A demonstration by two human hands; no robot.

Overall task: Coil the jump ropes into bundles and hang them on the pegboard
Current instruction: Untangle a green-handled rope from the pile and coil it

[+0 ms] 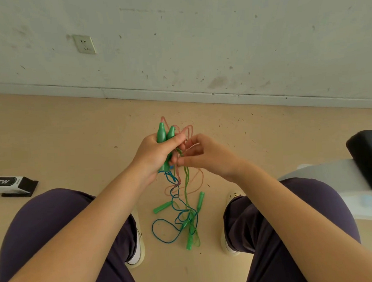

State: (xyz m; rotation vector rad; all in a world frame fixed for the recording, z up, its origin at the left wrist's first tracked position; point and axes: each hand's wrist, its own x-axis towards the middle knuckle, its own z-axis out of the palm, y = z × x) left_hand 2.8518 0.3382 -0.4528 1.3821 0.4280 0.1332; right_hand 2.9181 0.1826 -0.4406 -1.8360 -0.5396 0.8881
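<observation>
Two green handles (165, 139) are gripped together in the left hand (157, 153), held above the floor between the knees. The right hand (203, 155) pinches pink cord (188, 132) just beside them, fingers curled. Green, blue and pink cords (178, 184) hang tangled to a loose pile (182, 218) on the floor (72, 136). Judged light, limp and prone to snagging; best controlled at the rigid handles. No pegboard is visible.

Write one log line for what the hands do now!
left hand: grips two green handles | right hand: pinches pink rope | other ropes: tangled on floor
</observation>
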